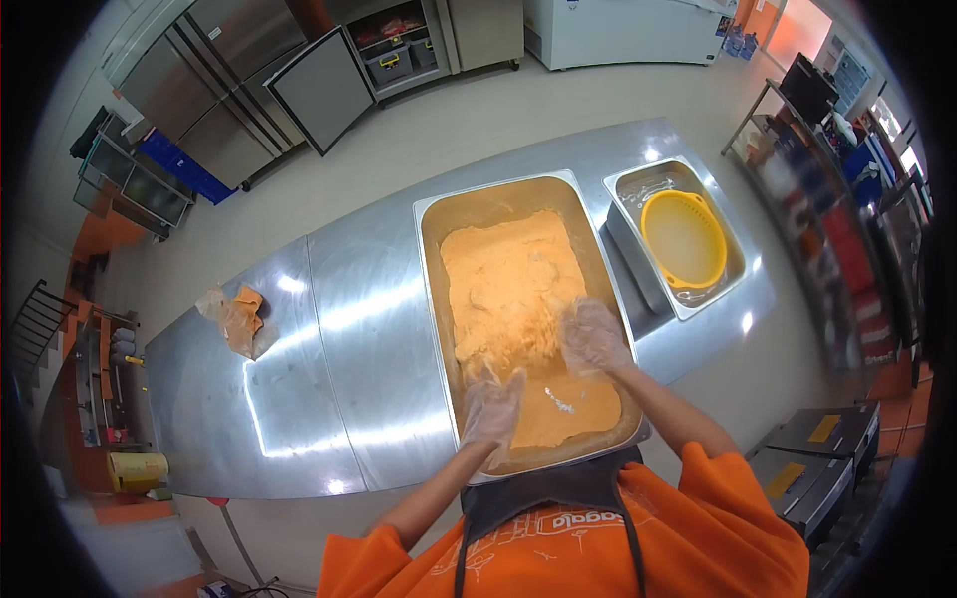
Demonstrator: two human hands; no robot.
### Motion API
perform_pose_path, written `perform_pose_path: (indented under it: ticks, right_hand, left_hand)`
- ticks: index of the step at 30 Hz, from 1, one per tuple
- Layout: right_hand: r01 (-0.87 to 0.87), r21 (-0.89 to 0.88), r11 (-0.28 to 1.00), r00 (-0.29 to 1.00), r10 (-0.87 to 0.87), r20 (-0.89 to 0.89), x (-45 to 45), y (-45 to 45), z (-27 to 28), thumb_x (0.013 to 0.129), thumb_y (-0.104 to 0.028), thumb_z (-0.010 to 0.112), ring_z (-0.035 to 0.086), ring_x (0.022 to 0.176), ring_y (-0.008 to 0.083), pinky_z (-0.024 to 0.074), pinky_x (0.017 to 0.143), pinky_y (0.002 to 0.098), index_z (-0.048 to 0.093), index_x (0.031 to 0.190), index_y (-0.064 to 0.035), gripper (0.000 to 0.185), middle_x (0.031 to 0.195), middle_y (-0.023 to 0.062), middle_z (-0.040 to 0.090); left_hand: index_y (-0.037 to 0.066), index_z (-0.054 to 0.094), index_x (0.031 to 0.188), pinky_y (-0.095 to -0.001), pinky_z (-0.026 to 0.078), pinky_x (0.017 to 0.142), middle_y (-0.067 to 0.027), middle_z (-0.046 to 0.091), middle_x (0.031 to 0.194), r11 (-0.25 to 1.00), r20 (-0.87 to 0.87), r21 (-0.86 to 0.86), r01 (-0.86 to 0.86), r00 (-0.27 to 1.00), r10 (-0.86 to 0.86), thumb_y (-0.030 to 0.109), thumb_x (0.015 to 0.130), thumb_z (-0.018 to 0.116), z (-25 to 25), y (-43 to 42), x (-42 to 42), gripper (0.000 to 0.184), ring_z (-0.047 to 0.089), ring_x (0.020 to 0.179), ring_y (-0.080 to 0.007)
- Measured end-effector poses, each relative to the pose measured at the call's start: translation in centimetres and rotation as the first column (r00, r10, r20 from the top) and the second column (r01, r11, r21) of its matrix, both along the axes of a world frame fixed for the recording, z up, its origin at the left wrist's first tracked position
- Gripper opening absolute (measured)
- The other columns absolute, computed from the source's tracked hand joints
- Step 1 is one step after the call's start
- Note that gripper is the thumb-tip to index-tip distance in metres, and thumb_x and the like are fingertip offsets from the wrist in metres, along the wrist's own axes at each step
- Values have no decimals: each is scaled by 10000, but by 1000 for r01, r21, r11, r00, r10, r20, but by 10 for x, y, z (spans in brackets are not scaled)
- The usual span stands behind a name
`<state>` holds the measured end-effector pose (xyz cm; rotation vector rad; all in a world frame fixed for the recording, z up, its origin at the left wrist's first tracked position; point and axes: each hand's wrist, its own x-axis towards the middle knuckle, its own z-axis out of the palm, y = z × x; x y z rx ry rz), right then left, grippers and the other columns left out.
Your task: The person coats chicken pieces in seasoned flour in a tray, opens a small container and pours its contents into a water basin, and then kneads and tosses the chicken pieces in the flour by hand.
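Observation:
A deep metal pan (431, 289) holds orange, flour-like powder (508, 264), heaped at its far end and thinner near me, with a loose, crumbly ridge between. Clear plastic gloves cover both my hands. At the pan's near left side, my left hand (491, 411) touches the ridge, its thumb and fingers spread. Against the right side of the powder is my right hand (594, 337); its fingertips are blurred and partly covered, so their closing cannot be made out. A small whitish patch (559, 401) shows on the near powder.
The pan stands on a steel table (379, 349). To its right, a smaller metal pan (638, 234) contains a yellow sieve (723, 249). A crumpled plastic bag (239, 321) lies at the left. Behind are an open fridge door (324, 90) and a white chest freezer (628, 35).

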<state>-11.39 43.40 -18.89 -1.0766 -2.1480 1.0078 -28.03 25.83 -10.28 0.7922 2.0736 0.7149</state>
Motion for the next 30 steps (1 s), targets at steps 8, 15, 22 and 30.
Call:
perform_pose_path:
  ticks: [8, 15, 22, 30]
  right_hand:
    - [-339, -153, 928, 642, 347, 684, 35, -76, -8, 745, -123, 589, 609, 855, 254, 486, 754, 372, 653, 856, -107, 129, 902, 102, 627]
    - [-441, -211, 872, 872, 473, 129, -4, -76, -37, 741, -101, 566, 606, 748, 301, 489, 677, 406, 603, 884, -59, 154, 877, 156, 629]
    - [62, 92, 994, 990, -73, 120, -64, 75, 49, 712, -172, 561, 542, 579, 343, 434, 528, 450, 540, 601, -51, 166, 637, 152, 575]
    - [-288, 38, 957, 919, 266, 292, -163, 111, -9, 897, -399, 393, 623, 820, 379, 491, 734, 487, 676, 845, -43, 457, 870, 210, 656]
  left_hand:
    - [27, 607, 1094, -335, 438, 625, -53, 586, 868, 979, 573, -193, -67, 803, 168, 398, 877, 575, -100, -59, 25, 432, 503, 733, -165]
    - [39, 456, 1267, -355, 471, 823, -128, 539, 1140, 995, 641, 73, 71, 761, -101, 123, 856, 565, -31, -16, 25, 434, 547, 966, -260]
    - [44, 508, 1228, -395, 461, 861, -115, 567, 1131, 960, 477, 245, -135, 879, 2, 297, 881, 604, 18, 6, -18, 440, 555, 1011, -266]
    - [40, 490, 1253, -406, 438, 905, -134, 543, 1179, 708, -681, 137, 692, 585, -440, 287, 886, 597, 17, -21, -26, 454, 534, 1055, -280]
